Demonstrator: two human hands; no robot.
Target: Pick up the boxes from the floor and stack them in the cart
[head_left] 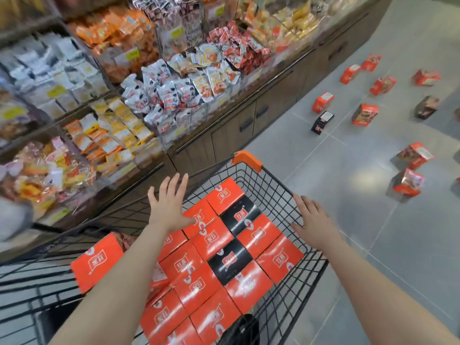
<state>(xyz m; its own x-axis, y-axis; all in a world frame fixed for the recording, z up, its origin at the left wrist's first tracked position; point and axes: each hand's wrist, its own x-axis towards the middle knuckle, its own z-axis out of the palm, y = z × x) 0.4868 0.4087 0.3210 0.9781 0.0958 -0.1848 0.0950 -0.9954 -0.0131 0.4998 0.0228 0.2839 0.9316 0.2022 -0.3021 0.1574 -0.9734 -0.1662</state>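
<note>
I stand in a shop aisle on a grey tiled floor (pixel 348 170), with shelves of packed snacks (pixel 149 83) running along my left side above brown cabinets. In front of me is a black wire cart (pixel 286 188) with an orange corner cap (pixel 246 159). It is packed with a flat layer of orange boxes (pixel 214 240), and two black boxes (pixel 239 215) sit among them. One more orange box (pixel 98 261) lies tilted at the cart's near left.

Both my arms reach forward over the cart. My left hand (pixel 169 205) hovers above the boxes near the left side, palm down, fingers spread and lifted; its grip is open and holds nothing. My right hand (pixel 315 220) is by the cart's right rim, palm down with fingers splayed; its grip is open too, and I cannot tell whether it touches the wire.

Further off to the right, loose boxes (pixel 364 114) lie scattered on the floor, mostly orange, with a black one (pixel 322 122) standing upright among them, all well apart from the cart.
</note>
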